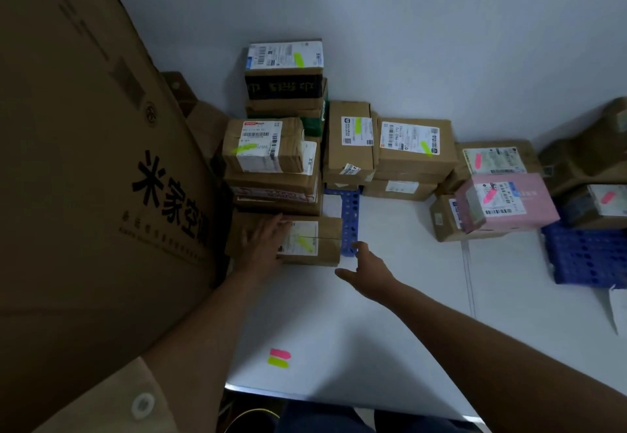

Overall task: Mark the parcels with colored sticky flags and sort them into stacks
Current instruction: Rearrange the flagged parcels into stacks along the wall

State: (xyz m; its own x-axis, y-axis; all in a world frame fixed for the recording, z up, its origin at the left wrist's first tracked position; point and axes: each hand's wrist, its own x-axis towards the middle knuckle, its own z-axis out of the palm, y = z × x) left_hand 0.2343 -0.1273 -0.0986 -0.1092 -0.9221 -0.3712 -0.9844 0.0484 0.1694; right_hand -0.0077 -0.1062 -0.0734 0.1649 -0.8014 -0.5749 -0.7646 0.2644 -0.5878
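Observation:
A flat brown parcel [325, 240] with a yellow-green flag on its label lies in front of a stack of yellow-flagged parcels [271, 167]. My left hand [266, 242] lies flat on that parcel's left half, fingers straight. My right hand [368, 271] hovers open just right of the parcel, fingers spread, holding nothing. More yellow-flagged parcels [412, 147] sit behind. A pink box [505, 201] and other pink-flagged parcels [492, 161] form a group at the right. A pad of pink and yellow sticky flags [279, 358] lies on the white table near me.
A very large brown carton [84, 161] fills the left side. Blue plastic racks stand beside the flat parcel [351, 225] and at the far right [583, 256]. The white table [390, 330] has a near edge close to my body. White walls enclose the corner.

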